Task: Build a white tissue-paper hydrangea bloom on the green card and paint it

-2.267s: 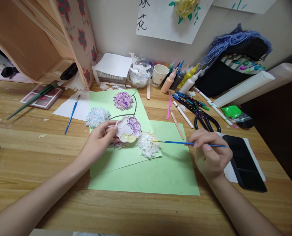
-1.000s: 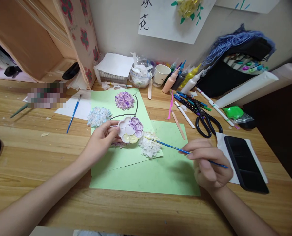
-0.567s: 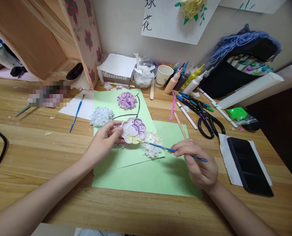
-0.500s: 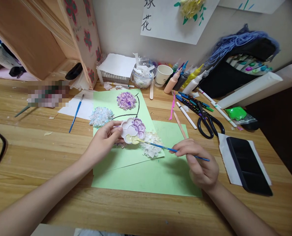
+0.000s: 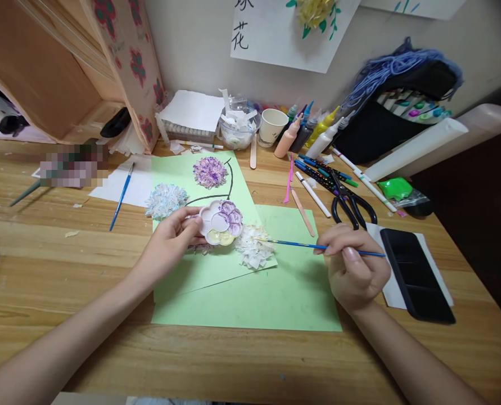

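My left hand (image 5: pixel 172 236) holds a white flower-shaped palette (image 5: pixel 210 216) with purple and yellow paint in its wells. Between the closed fingers of my right hand (image 5: pixel 355 264) is a blue paintbrush (image 5: pixel 296 243), its tip over the white paper flower (image 5: pixel 254 253); whether the bristles touch it I cannot tell. A purple flower (image 5: pixel 210 172) and a pale blue flower (image 5: pixel 166 201) sit on the upper green sheet (image 5: pixel 199 273), near drawn black stems. Part of another flower shows beneath the palette. A second green sheet (image 5: pixel 292 304) lies underneath.
Another brush (image 5: pixel 122 197) rests on white paper at the left. Behind the sheets stand a paper cup (image 5: pixel 272 126), a bowl of scraps (image 5: pixel 238 132) and paint bottles (image 5: pixel 288 136). Black scissors (image 5: pixel 351 205), pens and a black tray (image 5: pixel 416 275) lie to the right.
My right hand has moved right, drawing the brush tip from the palette's yellow paint to above the white flower. My left hand still has the palette. The whole view has shifted slightly.
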`<state>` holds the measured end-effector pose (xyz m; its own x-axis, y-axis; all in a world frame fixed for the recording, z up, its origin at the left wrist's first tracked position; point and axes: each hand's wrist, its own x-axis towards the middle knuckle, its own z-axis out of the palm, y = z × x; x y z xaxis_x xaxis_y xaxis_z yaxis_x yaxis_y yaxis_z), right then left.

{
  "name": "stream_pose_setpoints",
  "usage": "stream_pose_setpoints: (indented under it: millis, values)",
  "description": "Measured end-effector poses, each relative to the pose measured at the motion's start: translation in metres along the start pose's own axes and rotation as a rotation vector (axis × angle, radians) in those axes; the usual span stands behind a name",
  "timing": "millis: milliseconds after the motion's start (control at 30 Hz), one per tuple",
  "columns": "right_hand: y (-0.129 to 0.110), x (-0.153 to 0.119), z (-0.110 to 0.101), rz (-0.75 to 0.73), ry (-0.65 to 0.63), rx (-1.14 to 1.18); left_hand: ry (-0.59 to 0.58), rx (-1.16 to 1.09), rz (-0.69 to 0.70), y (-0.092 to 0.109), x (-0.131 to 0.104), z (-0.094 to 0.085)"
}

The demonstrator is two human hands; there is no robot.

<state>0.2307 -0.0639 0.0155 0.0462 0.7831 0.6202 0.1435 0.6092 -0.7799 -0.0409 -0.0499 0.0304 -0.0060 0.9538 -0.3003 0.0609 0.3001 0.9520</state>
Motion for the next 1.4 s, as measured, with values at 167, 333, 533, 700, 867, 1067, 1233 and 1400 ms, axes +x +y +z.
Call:
stream_pose_setpoints:
  millis: [167,333,533,700,867,1067,1233,1400]
  values:
    - [-0.0010,-0.0006,0.0008,0.023,-0.026,0.000,-0.001,0.012,0.000,0.0014,-0.0014,-0.0001]
    - [-0.0018,0.0003,0.0011,0.023,0.020,0.004,0.001,0.023,0.003,0.0022,-0.0014,-0.0001]
    - [0.0005,-0.0009,0.0011,0.011,-0.025,0.023,0.009,0.042,0.006,0.0028,-0.0014,0.0009]
    - [-0.0010,-0.0004,0.0009,0.037,-0.021,-0.013,0.011,0.040,0.004,0.0031,-0.0017,0.0012]
    - [-0.0013,-0.0001,0.0001,0.039,-0.032,0.009,0.024,0.038,-0.004,0.0031,-0.0011,0.0008]
    - [0.0008,0.0004,0.0005,0.040,-0.047,0.002,0.027,0.039,-0.007,0.0042,-0.0020,0.0019]
    - [-0.0003,0.0017,0.0003,0.055,-0.021,0.013,0.033,0.038,-0.010,0.0060,-0.0024,0.0032]
    - [-0.0007,0.0036,0.0002,0.187,0.004,0.058,0.028,0.021,-0.012,0.0059,-0.0017,0.0021]
